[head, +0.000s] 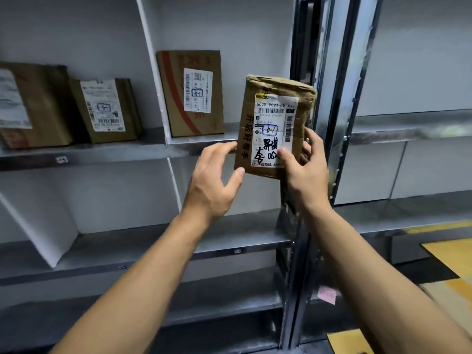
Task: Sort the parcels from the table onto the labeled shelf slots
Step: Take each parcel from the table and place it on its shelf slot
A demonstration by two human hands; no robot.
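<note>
A small brown cardboard parcel (274, 123) with a white shipping label, a blue-boxed mark and black handwriting is held upright in front of the shelf. My right hand (306, 172) grips its lower right corner, thumb on the label and fingers behind. At the parcel's lower left edge my left hand (214, 180) touches it with thumb and fingertips, fingers loosely spread. The parcel hangs just right of a taller brown box (194, 93) that stands in the upper shelf slot (204, 141).
Two more labelled brown boxes (107, 111) (28, 106) stand in the slot to the left, past a white divider (153, 72). Lower shelves (153, 241) hold nothing. A metal upright (329, 98) rises right of the parcel. Yellow surfaces (452, 254) lie at lower right.
</note>
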